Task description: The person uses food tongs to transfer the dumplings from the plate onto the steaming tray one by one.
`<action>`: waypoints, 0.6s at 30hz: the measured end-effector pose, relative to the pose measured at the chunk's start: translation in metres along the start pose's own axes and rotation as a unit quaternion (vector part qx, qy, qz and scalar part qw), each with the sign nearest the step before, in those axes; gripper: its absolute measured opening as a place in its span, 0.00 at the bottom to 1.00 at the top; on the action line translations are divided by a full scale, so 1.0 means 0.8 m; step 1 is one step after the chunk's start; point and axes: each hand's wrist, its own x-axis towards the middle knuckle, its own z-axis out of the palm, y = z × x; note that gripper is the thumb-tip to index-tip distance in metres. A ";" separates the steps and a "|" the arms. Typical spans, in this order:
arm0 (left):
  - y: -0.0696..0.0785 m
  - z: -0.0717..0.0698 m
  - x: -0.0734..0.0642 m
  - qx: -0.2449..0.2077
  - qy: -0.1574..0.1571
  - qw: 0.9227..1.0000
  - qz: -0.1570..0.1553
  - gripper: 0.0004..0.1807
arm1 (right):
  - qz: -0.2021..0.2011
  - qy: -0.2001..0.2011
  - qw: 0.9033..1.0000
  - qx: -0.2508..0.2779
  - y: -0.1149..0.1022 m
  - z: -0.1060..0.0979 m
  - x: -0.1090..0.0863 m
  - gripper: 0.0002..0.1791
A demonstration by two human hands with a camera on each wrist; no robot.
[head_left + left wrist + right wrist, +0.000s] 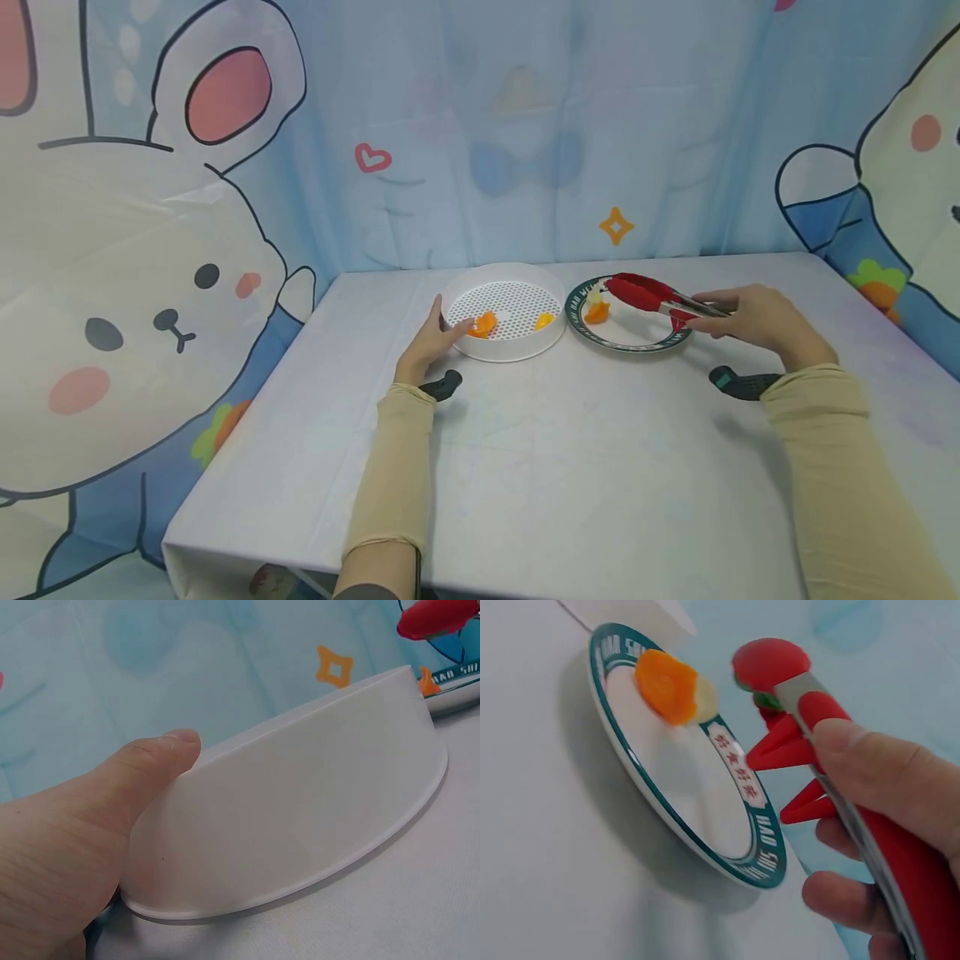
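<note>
My left hand [431,342] holds the near left side of a white round sieve [506,351], its thumb over the rim; in the left wrist view its other fingers are mostly hidden. Orange pieces [486,323] and a yellow piece [544,321] lie inside on the perforated bottom. With my right hand [765,325] I grip red-tipped metal tongs [648,292] above a green-rimmed plate [630,346]. Something small and green [767,700] shows at the tong tips, its kind unclear. On the plate's left side lie an orange piece [667,686] and a pale piece [706,700].
The sieve and plate stand side by side toward the back of a table with a white cloth [585,467]. Behind it hangs a blue cartoon curtain [465,100]. A dark wrist-mounted device [442,385] juts out by the left hand, another [742,383] by the right.
</note>
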 end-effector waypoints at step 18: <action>0.000 -0.001 -0.004 -0.018 0.001 1.000 0.015 0.59 | -0.090 0.094 0.992 0.005 -0.140 0.089 0.014 0.49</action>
